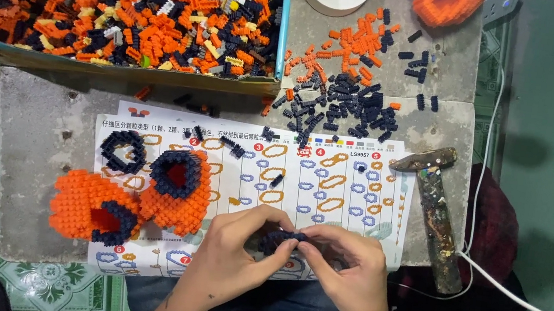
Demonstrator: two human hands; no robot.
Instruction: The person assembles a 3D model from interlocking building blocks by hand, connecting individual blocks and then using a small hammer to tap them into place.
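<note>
My left hand (230,254) and my right hand (344,266) meet near the front edge of the grey slab, both pinching a small dark navy brick piece (280,239) between the fingertips. It lies over a white instruction sheet (330,185) with ring diagrams. To the left of my hands stand two orange brick shells with navy rims (178,188) (92,209), and a loose navy ring (122,150) rests on the sheet's upper left.
A large tray (116,64) of mixed orange, black and white bricks fills the top left. Loose navy bricks (341,107) and orange bricks (346,46) lie above the sheet. A worn hammer (438,214) lies right, a white cable (510,293) beyond it. Another orange build (446,2) sits top right.
</note>
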